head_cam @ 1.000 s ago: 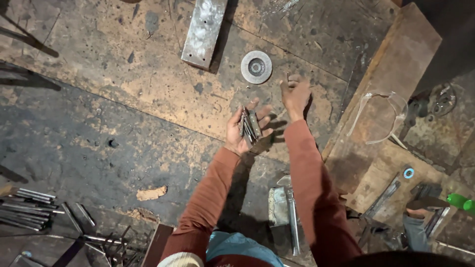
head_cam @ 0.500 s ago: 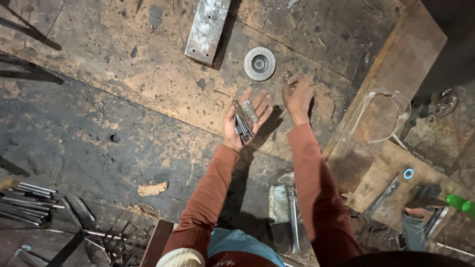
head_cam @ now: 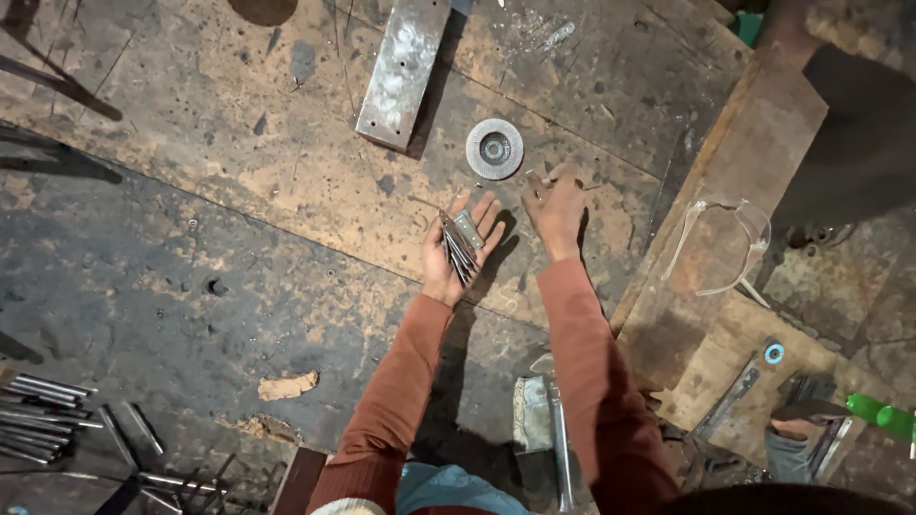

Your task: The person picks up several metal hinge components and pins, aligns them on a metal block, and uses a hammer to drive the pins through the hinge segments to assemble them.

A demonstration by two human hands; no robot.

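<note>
While the left hand (head_cam: 456, 250) lies palm up with its fingers spread, a fanned stack of thin metal strips (head_cam: 459, 245) rests across the palm; a second ago the same stack sat there, so the bundle has only been carried slightly up and forward. Right hand (head_cam: 555, 205) has shifted more: it now presses down on the floor beside the stack, fingers curled together on something small and pale; what it pinches I cannot tell. Judging by this, loose pieces are being gathered off the ground into the held stack.

Strips: flat, grey, dull sheen, short rectangles, edges stepped like cards. Just ahead of the hands, a round grinding disc (head_cam: 494, 149), ribbed grey ring with dark hub. Beyond it, a long steel plate (head_cam: 403, 69), scuffed, with small holes at its near end. Floor (head_cam: 239, 191): stained, pitted, rust-brown patches over dark. Right of the hands, a wooden plank (head_cam: 754, 143) with clear safety glasses (head_cam: 718, 243) lying on it. Far left, a bundle of steel rods (head_cam: 38, 420).
</note>
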